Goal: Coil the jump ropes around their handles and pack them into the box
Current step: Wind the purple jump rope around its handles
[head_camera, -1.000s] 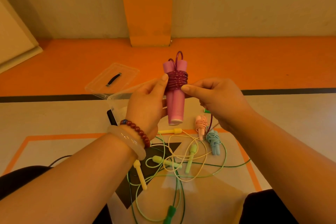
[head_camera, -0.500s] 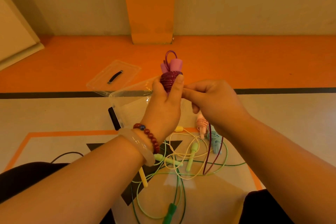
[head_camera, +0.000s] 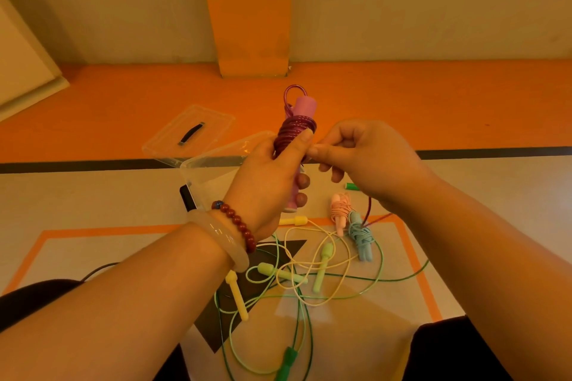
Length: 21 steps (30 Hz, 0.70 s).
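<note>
1. The left grip [head_camera: 269,176] is clenched around the pink handles [head_camera: 305,107], holding the pair upright above the floor [head_camera: 93,195]. Its thumb presses on the windings.
2. The purple rope [head_camera: 295,130] is coiled in tight turns round the upper part of the handles. A small loop stands up beside their top end.
3. The right grip [head_camera: 368,161] pinches the purple rope between thumb and forefinger, just beside the coil and touching the left thumb. The other fingers are curled under. A slack purple strand hangs below this wrist, down to the floor.
4. The clear box [head_camera: 198,170] sits open on the floor, right behind the left grip. Its lid [head_camera: 188,133] lies flat just beyond it.
5. A pink bundle [head_camera: 340,209] and a blue bundle [head_camera: 360,235], both already wound, lie side by side on the floor under the right wrist, outside the box.
6. Loose yellow rope [head_camera: 236,294], pale green rope [head_camera: 322,266] and dark green rope [head_camera: 288,359] lie tangled together on the floor, nearer the person.
7. A bead bracelet [head_camera: 238,223] and a pale bangle [head_camera: 223,238] circle the left wrist.
</note>
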Available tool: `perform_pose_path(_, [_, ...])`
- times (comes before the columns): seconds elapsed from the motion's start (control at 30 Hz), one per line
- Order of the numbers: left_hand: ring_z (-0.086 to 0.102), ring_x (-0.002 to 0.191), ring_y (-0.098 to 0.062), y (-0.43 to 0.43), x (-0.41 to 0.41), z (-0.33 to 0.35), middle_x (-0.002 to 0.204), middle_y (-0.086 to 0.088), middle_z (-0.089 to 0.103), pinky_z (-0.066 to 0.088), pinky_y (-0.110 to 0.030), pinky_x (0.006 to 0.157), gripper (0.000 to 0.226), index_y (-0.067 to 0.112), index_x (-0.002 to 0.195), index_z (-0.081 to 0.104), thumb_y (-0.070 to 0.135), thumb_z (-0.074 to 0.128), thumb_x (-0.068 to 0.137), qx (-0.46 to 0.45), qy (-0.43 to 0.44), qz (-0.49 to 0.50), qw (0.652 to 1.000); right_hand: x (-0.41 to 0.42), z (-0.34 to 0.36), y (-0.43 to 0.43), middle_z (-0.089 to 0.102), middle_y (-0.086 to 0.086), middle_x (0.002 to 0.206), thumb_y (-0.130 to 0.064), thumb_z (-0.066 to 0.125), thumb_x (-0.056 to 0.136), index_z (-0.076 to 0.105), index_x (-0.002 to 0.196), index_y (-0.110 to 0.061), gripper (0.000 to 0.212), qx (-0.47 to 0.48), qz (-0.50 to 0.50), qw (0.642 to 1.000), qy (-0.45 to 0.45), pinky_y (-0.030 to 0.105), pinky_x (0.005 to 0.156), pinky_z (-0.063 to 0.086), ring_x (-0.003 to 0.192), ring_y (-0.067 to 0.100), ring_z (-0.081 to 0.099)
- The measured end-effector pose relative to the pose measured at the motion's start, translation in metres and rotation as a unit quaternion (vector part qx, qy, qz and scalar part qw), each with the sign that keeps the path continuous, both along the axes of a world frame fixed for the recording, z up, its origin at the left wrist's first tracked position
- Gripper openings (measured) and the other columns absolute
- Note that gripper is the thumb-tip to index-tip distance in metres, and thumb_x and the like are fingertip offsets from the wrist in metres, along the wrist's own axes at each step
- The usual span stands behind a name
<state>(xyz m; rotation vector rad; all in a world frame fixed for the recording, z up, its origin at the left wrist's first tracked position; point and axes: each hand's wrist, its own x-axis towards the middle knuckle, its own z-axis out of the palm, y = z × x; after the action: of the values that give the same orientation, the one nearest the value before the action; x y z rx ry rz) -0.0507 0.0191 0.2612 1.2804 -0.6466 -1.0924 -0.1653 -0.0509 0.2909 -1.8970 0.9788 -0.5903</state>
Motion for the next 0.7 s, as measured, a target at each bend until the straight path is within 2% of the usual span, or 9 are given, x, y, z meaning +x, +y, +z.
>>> perform_pose_path(0.1, [0.046,0.053,-0.011,0.000,0.001,0.000,0.083,-0.003,0.053,0.037,-0.022,0.044,0.027,0.013,0.109,0.052,0.036,0.054,0.095,-0.012,0.020,0.001,1.000,-0.001,-0.001,-0.005,0.064,-0.005,0.062,-0.021,0.071,0.084,0.067,0.079,-0.011,0.012,0.067,0.021,0.997,-0.036,0.013,0.051,0.044,0.051,0.000,0.053])
perform_pose_path(0.2, [0.048,0.053,-0.011,-0.001,0.005,0.000,0.084,-0.007,0.052,0.039,-0.023,0.043,0.038,0.009,0.119,0.051,0.038,0.052,0.096,-0.018,0.051,-0.006,0.999,-0.001,-0.004,-0.009,0.065,-0.007,0.062,-0.020,0.069,0.084,0.068,0.079,-0.012,0.010,0.093,0.040,0.994,-0.040,0.012,0.054,0.045,0.055,0.000,0.054])
perform_pose_path(0.33, [0.057,0.054,-0.010,0.003,0.005,0.001,0.075,-0.002,0.061,0.046,-0.024,0.046,0.031,0.017,0.107,0.057,0.044,0.048,0.095,-0.011,0.091,-0.046,0.995,0.001,-0.007,-0.008,0.063,-0.008,0.059,-0.021,0.070,0.081,0.066,0.074,-0.013,0.012,0.128,0.053,0.988,-0.061,0.014,0.055,0.045,0.056,0.003,0.054])
perform_pose_path(0.43, [0.066,0.064,-0.010,0.005,0.005,-0.002,0.077,0.002,0.070,0.053,-0.026,0.058,0.031,0.021,0.103,0.060,0.046,0.044,0.094,-0.004,0.055,-0.046,0.997,0.001,-0.008,-0.006,0.062,-0.011,0.059,-0.021,0.073,0.079,0.063,0.069,-0.012,0.016,0.135,0.045,0.987,-0.070,0.014,0.054,0.045,0.056,0.004,0.054])
perform_pose_path(0.53, [0.063,0.080,-0.014,0.005,0.003,-0.005,0.089,-0.002,0.069,0.051,-0.035,0.081,0.039,0.022,0.097,0.065,0.052,0.047,0.082,-0.029,0.029,-0.016,0.999,0.001,-0.010,-0.004,0.061,-0.013,0.057,-0.024,0.074,0.078,0.059,0.065,-0.010,0.024,0.120,0.021,0.990,-0.067,0.012,0.051,0.044,0.060,0.004,0.056])
perform_pose_path(0.6, [0.064,0.089,-0.020,0.005,0.003,-0.005,0.094,-0.005,0.071,0.048,-0.043,0.094,0.041,0.026,0.094,0.069,0.058,0.048,0.075,-0.030,0.016,-0.009,0.999,0.002,-0.011,-0.003,0.059,-0.013,0.052,-0.028,0.074,0.077,0.061,0.068,-0.009,0.025,0.111,0.015,0.992,-0.059,0.011,0.050,0.042,0.053,0.001,0.053])
perform_pose_path(0.7, [0.066,0.104,-0.028,0.006,0.002,-0.004,0.108,-0.011,0.070,0.050,-0.045,0.097,0.047,0.024,0.104,0.067,0.061,0.051,0.080,-0.037,0.000,-0.022,0.999,0.002,-0.013,-0.002,0.061,-0.008,0.057,-0.033,0.076,0.074,0.064,0.075,-0.006,0.029,0.111,0.002,0.992,-0.057,0.012,0.051,0.043,0.052,0.001,0.052])
